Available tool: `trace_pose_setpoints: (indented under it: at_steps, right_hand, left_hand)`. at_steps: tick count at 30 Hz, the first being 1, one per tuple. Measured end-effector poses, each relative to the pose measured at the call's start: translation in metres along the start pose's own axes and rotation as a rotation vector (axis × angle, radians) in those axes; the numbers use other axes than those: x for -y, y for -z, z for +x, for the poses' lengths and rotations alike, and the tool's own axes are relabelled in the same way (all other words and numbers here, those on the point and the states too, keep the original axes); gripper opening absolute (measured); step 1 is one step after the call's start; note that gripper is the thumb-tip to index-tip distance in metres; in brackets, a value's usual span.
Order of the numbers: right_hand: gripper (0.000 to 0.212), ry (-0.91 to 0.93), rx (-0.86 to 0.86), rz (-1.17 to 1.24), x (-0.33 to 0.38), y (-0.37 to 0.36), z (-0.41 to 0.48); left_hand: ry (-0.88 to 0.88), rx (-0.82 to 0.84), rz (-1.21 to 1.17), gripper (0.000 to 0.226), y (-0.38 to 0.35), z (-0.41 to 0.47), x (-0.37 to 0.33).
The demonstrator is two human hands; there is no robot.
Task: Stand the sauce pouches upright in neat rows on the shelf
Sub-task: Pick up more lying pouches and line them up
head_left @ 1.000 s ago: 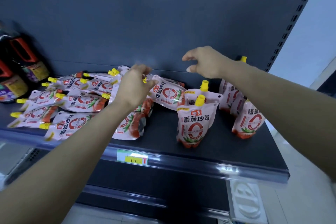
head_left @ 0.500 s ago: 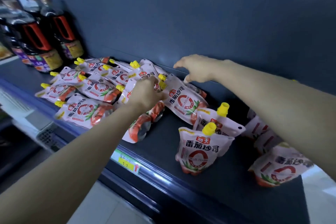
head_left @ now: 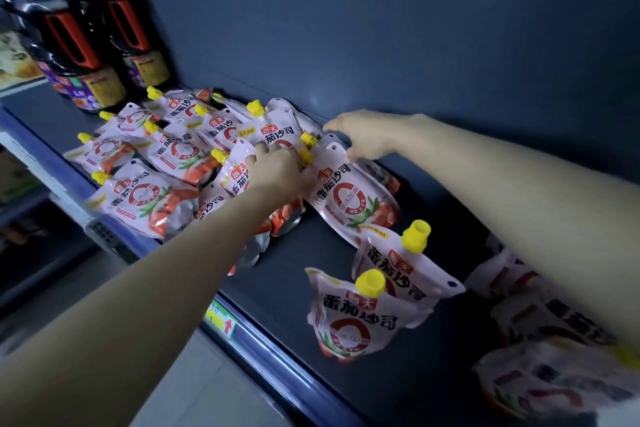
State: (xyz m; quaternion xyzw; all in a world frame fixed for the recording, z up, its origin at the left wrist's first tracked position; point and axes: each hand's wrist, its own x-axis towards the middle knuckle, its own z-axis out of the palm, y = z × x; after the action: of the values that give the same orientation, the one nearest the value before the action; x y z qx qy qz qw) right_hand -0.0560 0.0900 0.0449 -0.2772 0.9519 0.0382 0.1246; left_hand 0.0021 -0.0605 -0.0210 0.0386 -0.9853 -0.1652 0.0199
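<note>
White and red, with yellow caps, a pile of pouches (head_left: 166,149) lies flat on the dark shelf (head_left: 294,253). A yellow price tag (head_left: 221,317) sits on the front edge of the shelf, and the pile is up and left of it.

The left hand (head_left: 273,170) reaches into the pile, straight above the price tag. Its fingers are curled round the top of the middle pouch (head_left: 239,180), close to a yellow cap.

The right hand (head_left: 367,139) is up and right of the price tag, near the back wall (head_left: 415,28). Its fingers are spread and mostly straight, and they hold nothing. Its thumb is at the top edge of the big pouch (head_left: 349,201), which lies flat just beside the left hand. I cannot tell if the thumb presses on it. The two hands are close but do not touch.

Right of the price tag, two standing pouches (head_left: 349,315) are upright, one just behind the other. Further right of the price tag, more pouches (head_left: 540,374) sit under the right arm, too blurry to read. Far up and left of the price tag, dark bottles (head_left: 93,55) with red handles stand at the back
</note>
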Motion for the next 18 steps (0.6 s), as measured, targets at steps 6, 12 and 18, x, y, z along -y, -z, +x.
trace_pose_setpoints:
  at_steps: [6,12,18]
  right_hand:
    - [0.051,-0.005,0.056,-0.024,-0.001,-0.004,0.018]
    - [0.047,-0.012,0.140,0.038,0.006,0.000,0.027]
    - [0.022,-0.002,0.192,0.100,0.012,-0.001,0.043]
  left_hand:
    - [0.061,0.007,0.019,0.028,-0.002,0.003,-0.005]
    - [0.078,0.013,-0.120,0.032,-0.001,-0.007,0.003]
    - [0.068,-0.010,-0.113,0.023,0.002,-0.014,0.015]
